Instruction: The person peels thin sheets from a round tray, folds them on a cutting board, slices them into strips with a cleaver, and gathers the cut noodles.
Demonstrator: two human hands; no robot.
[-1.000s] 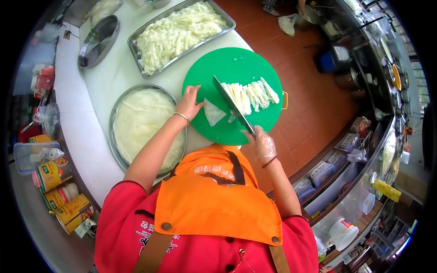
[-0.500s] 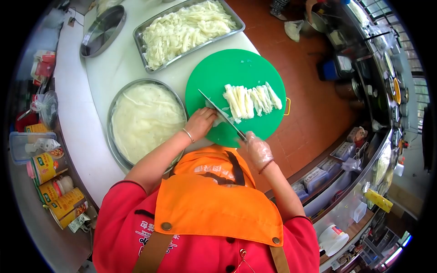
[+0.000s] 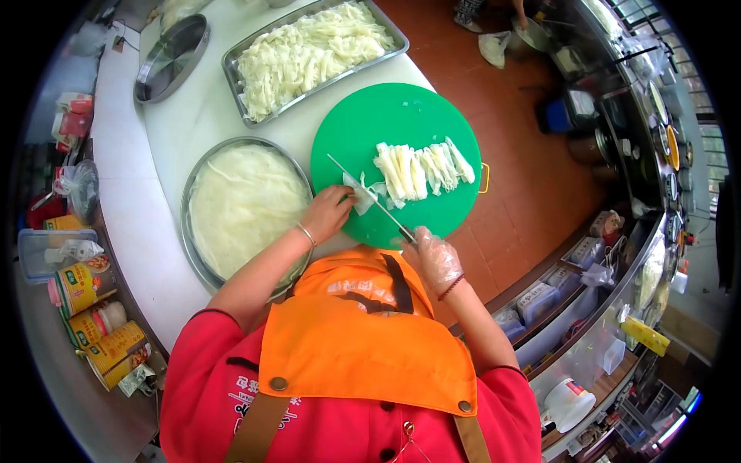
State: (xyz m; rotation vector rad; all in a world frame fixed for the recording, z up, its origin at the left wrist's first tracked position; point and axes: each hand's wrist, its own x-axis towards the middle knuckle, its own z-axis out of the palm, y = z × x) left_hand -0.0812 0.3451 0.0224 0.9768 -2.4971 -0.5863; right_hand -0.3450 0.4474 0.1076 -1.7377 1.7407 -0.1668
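Observation:
On the round green board [image 3: 409,108], my right hand [image 3: 434,261], in a clear glove, is closed round the handle of a knife [image 3: 372,196]. The blade points up and left across a small translucent white sheet piece [image 3: 360,195]. My left hand [image 3: 328,211] is bare, its fingers bent together on the left part of that piece, beside the blade. Right of the knife lies a row of cut white strips [image 3: 424,168]. A round pan [image 3: 191,238] with pale flat sheets stands left of my left hand.
Behind the board is a rectangular metal tray [image 3: 407,40] heaped with white strips. An empty round pan [image 3: 175,60] stands at the back left. Tiled floor [image 3: 513,201] lies to the right. A co-worker's hand [image 3: 522,21] is over a pot at the top right.
My left hand has moved down from the board's left edge onto the small piece and closed on it. The knife has shifted left, away from the strips and onto the piece.

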